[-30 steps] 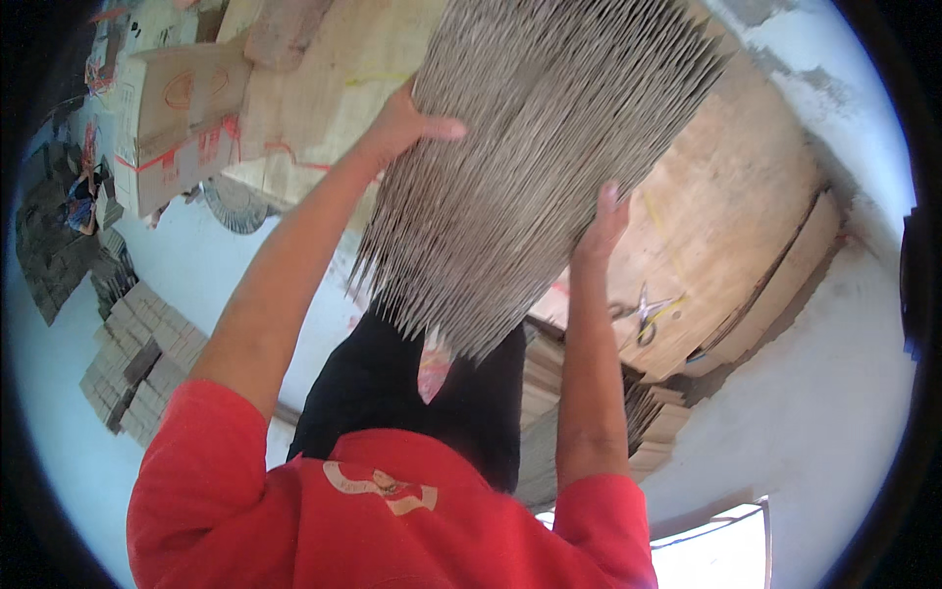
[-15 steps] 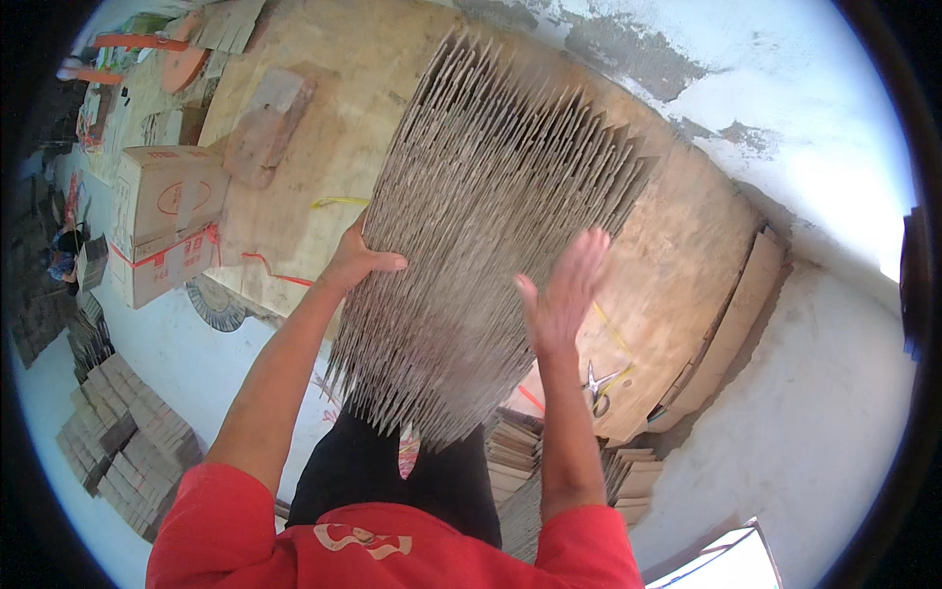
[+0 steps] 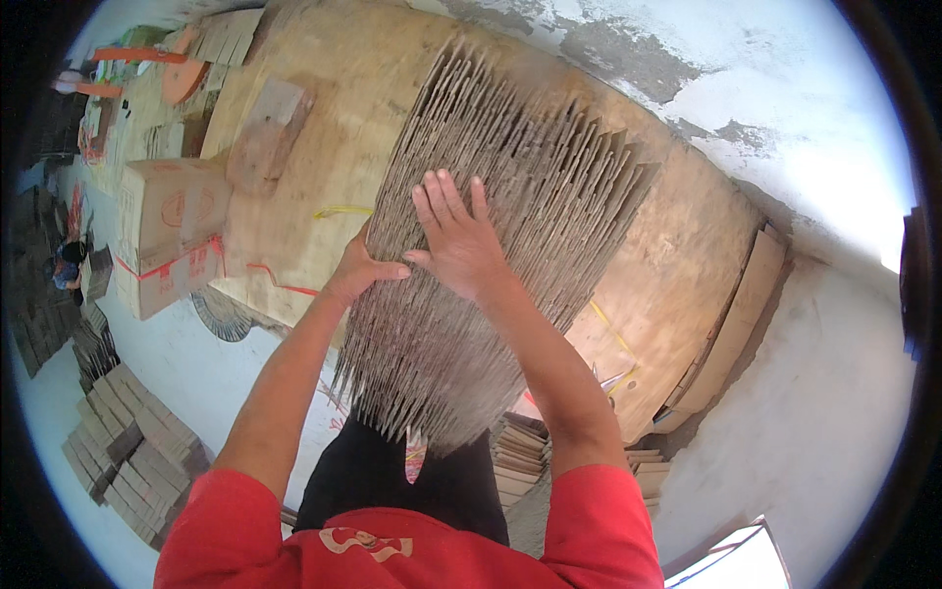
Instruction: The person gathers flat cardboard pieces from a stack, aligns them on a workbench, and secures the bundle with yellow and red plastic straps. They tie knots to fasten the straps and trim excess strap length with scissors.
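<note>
A thick stack of grey-brown cardboard sheets [image 3: 461,363], their thin edges facing up, slants across the wooden table and reaches over its near edge toward my legs. My left hand [image 3: 358,273] grips the left side of the stack. Its thumb lies over the top edges, while the fingers are mostly hidden down the side. Flat on top of the stack, left of its middle, rests my right hand [image 3: 456,236], palm down and fingers stretched, close to the left thumb. Scissors [image 3: 612,379] lie on the table, partly covered by my right forearm.
On the wooden table [image 3: 687,285] are a brick-like block [image 3: 270,133] and yellow strap pieces [image 3: 343,210]. A carton [image 3: 172,231] with red strap stands at the left. Bundled cardboard [image 3: 137,452] sits on the floor at lower left. A peeling white wall [image 3: 785,108] borders the far right.
My right hand has moved from beside the stack's right side leftward onto its top. The left hand keeps its place. My right forearm now covers part of the scissors.
</note>
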Demonstrator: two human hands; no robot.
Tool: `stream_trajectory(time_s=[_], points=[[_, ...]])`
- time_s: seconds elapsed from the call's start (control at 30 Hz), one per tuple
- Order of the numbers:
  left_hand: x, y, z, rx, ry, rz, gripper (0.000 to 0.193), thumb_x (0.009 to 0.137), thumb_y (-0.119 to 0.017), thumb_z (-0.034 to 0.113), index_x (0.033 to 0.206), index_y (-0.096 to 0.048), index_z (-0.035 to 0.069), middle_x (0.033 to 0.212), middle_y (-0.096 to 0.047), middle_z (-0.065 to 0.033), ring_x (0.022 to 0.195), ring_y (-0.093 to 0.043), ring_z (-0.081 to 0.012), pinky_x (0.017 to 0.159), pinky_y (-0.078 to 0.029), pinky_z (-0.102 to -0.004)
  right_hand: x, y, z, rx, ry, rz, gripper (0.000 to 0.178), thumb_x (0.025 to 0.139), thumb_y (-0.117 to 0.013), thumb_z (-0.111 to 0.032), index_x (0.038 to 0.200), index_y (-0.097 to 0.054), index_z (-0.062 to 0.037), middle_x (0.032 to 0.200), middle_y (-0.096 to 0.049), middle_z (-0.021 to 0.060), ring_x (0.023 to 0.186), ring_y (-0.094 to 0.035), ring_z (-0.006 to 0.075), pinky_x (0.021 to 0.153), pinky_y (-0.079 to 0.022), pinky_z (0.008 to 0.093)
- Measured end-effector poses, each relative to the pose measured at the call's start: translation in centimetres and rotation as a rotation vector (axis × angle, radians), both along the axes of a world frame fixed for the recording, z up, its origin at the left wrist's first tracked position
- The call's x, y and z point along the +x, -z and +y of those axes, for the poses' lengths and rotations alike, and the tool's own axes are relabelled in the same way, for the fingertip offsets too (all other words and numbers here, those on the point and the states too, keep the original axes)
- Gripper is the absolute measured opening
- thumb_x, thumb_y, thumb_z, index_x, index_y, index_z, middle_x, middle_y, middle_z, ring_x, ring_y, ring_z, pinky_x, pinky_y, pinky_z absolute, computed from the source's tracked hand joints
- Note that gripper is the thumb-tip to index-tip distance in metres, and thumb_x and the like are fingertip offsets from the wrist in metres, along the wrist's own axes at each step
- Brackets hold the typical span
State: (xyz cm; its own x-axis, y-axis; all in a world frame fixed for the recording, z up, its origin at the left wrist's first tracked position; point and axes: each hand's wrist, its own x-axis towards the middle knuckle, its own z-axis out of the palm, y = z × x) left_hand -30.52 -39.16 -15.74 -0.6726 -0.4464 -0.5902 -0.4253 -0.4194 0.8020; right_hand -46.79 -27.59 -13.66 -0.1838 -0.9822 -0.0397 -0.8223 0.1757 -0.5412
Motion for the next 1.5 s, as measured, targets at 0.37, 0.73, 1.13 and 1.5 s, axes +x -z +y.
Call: stream_trajectory(time_s=[0.37, 0.73, 1.13, 1.5], points=[[0.2, -0.2, 0.0, 0.098, 0.022, -0.072, 0.096, 0.052, -0.081, 0.008, 0.135, -0.035, -0.002, 0.124, -0.052, -0.0111, 0.114, -0.051, -0.0226, 0.101, -0.037, -0.0346, -12.2, 3.9, 13.1, -0.218, 1.109, 0.304, 0.057, 0.082, -0.061, -0.027, 0.125, -0.043, 0.0059, 0.131, -0.045, 0.0212, 0.122, -0.041, 0.0375, 0.101, -0.031, 0.0457], [0.9, 0.1, -0.5, 0.070, 0.005, -0.064, 0.100, 0.050, -0.084, 0.013, 0.136, -0.034, -0.002, 0.125, -0.051, -0.0120, 0.116, -0.049, -0.0235, 0.103, -0.036, -0.0345, -15.4, 4.7, 10.3, -0.146, 1.100, 0.005, 0.043, 0.089, -0.046, -0.011, 0.131, -0.042, -0.0014, 0.125, -0.050, 0.0263, 0.113, -0.049, 0.0409, 0.089, -0.044, 0.0412], [0.9, 0.1, -0.5, 0.052, 0.004, -0.063, 0.100, 0.050, -0.085, 0.015, 0.135, -0.034, -0.004, 0.125, -0.051, -0.0129, 0.115, -0.049, -0.0242, 0.103, -0.036, -0.0349, -15.0, 3.1, 7.6, 0.033, 1.135, 0.039, 0.061, 0.080, -0.065, -0.036, 0.121, -0.050, 0.0079, 0.133, -0.040, 0.0309, 0.126, -0.039, 0.0399, 0.102, -0.035, 0.0394], [0.5, -0.4, -0.4, 0.071, 0.005, -0.073, 0.100, 0.051, -0.083, 0.014, 0.136, -0.032, -0.004, 0.125, -0.051, -0.0122, 0.115, -0.049, -0.0231, 0.102, -0.036, -0.0342, -15.8, 3.1, 6.8, 0.112, 1.078, 0.002, 0.038, 0.085, -0.056, -0.031, 0.110, -0.062, -0.0029, 0.138, -0.033, 0.0303, 0.122, -0.042, 0.0395, 0.097, -0.039, 0.0420]])
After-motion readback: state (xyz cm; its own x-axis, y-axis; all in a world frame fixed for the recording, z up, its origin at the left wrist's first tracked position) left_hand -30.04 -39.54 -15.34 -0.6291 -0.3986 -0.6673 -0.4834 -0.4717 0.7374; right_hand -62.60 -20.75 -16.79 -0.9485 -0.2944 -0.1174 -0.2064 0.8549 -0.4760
